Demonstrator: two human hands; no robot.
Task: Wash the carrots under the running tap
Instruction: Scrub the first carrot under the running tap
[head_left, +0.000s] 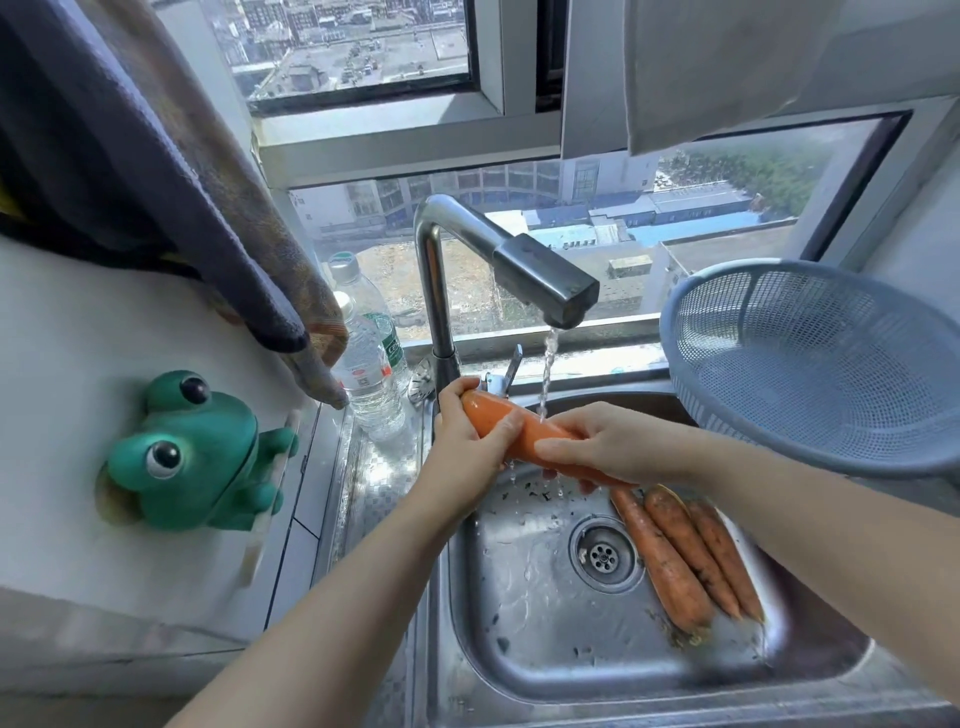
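I am holding one carrot (530, 434) under the tap's (545, 286) stream, my left hand (467, 449) and right hand (615, 441) both wrapping it in a firm grip. It is looking clean; three muddy carrots (685, 556) are lying unwashed in the sink (519, 613).

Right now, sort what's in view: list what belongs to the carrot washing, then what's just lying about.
In the job: held carrot, gripped by left hand and right hand; tap; water stream; three dirty carrots; sink.

Lying about: green frog; water bottles; hanging cloths; blue strainer, empty.
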